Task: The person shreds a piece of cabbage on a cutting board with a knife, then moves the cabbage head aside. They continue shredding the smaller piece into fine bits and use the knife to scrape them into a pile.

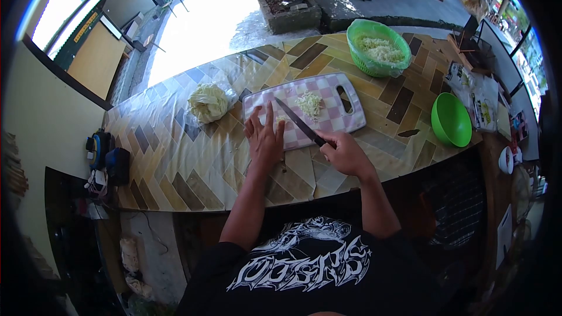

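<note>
My right hand is wrapped round the black handle of a kitchen knife, its blade slanting up and left over the board. A pink-and-white checked cutting board lies under it. On the board, right of the blade, is a small heap of shredded cabbage. My left hand rests at the board's left part with fingers spread; a few pale shreds show beside its fingertips, and what lies under the palm is hidden. Left of the board, a cabbage head sits on a clear plastic bag.
A green basket lined with plastic holds more shredded cabbage at the back right. An empty green bowl stands tilted near the right edge. Plastic packets lie beyond it. The table has a wood-pattern cover.
</note>
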### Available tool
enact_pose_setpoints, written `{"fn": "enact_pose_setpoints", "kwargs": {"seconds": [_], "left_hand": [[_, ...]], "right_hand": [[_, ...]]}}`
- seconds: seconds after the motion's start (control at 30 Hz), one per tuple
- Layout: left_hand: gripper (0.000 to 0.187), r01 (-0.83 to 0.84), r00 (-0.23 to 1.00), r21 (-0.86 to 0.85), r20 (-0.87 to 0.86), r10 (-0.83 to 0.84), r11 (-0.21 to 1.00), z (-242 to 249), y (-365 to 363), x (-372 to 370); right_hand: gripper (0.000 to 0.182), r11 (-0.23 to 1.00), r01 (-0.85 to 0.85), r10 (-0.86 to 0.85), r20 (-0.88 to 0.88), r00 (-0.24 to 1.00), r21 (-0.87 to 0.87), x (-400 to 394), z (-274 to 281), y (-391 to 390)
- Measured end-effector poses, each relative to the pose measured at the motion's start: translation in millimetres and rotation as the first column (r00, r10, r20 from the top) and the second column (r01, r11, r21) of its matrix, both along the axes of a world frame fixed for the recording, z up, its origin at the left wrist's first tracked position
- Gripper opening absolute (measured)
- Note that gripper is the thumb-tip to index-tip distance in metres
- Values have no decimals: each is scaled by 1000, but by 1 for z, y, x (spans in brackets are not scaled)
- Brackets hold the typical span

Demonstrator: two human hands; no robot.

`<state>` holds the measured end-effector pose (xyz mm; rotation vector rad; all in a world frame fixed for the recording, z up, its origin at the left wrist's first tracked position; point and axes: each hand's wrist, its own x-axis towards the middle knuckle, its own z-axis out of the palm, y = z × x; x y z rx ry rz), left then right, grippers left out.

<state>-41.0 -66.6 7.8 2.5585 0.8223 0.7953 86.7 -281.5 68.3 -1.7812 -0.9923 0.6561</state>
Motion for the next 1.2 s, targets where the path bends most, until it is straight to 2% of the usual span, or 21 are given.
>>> {"fn": "enact_pose_setpoints", "kwargs": {"seconds": [0.03,0.13,0.33,0.53,0.63,0.83,1.03,1.2], "left_hand": [[62,-16,999,-34,31,17,999,-1,1,0],[58,136,990,30,25,-137,990,12,-5,-8],[42,343,939,65,-65,-339,937,29,-24,-11],[31,313,950,51,-20,-312,948,24,-23,-11],[30,304,952,35,-34,-303,952,26,-25,-9],[29,232,973,26,-21,-232,972,23,-22,-6],[30,174,985,18,-12,-174,985,21,-19,-4],[35,106,994,-1,-20,-106,994,14,-14,-2]], "right_hand": [[54,998,13,-25,188,982,60,-2,-4,0],[60,994,31,24,484,875,-105,-10,5,1],[65,962,181,-22,597,802,-206,-25,5,15],[66,974,149,56,823,565,-168,-27,-4,16],[63,979,131,73,863,501,-159,-24,-14,14],[50,987,60,103,876,471,-148,-18,-10,1],[54,994,32,78,875,478,-105,-10,-9,-22],[51,991,59,86,900,427,-123,7,-8,-40]]}}
